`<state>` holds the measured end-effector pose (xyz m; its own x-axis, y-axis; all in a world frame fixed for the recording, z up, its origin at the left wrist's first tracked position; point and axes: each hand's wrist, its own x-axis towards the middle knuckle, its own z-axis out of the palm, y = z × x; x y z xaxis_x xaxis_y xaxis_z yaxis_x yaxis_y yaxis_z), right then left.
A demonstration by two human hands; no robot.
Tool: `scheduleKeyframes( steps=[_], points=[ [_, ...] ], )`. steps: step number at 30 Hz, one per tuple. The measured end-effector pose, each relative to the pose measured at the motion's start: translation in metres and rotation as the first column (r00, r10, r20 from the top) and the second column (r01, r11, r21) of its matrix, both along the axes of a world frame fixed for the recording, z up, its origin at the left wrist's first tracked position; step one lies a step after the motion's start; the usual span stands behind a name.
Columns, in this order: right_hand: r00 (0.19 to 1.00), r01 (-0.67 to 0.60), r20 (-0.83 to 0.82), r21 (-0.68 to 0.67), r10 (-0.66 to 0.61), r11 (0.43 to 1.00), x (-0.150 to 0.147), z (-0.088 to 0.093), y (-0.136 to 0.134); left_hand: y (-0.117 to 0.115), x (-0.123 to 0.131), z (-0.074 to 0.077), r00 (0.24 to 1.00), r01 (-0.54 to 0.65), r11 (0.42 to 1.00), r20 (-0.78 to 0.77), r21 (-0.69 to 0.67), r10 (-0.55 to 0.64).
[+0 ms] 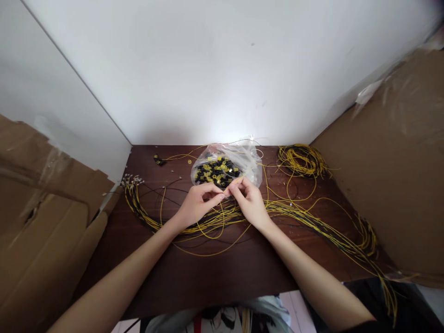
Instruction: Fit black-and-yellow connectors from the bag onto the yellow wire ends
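looks like smooth dark wood or veneer on the table (215, 273), with a dull sheen. matt to faintly satin white on the flat wall (208, 69) behind. brown, matt cardboard in the left panel (48, 222), rough and torn along its upper edge, with what looks like shiny clear tape (52, 159) on it; similar dull cardboard in the right panel (391, 180). thin, crinkled, translucent plastic in the bag (249, 159), glossy along its folds; hard-looking black and yellow plastic in the small parts (211, 172) inside. smooth, plastic-like coating on the wire bundle (312, 219) and the coil (300, 155). soft, wrinkled, matt cloth (268, 312) below the table edge.
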<state>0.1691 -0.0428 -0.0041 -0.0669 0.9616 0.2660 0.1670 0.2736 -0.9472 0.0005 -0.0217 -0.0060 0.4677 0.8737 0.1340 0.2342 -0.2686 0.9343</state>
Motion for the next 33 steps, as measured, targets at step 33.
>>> scheduleKeyframes(
  steps=[33],
  points=[
    [0.996, -0.024, -0.085, -0.022, 0.022, 0.999, -0.0007, -0.0015, 0.0009, -0.0004, -0.0001, 0.0016, 1.000, 0.010, 1.000, 0.008, 0.002, -0.010]
  ],
)
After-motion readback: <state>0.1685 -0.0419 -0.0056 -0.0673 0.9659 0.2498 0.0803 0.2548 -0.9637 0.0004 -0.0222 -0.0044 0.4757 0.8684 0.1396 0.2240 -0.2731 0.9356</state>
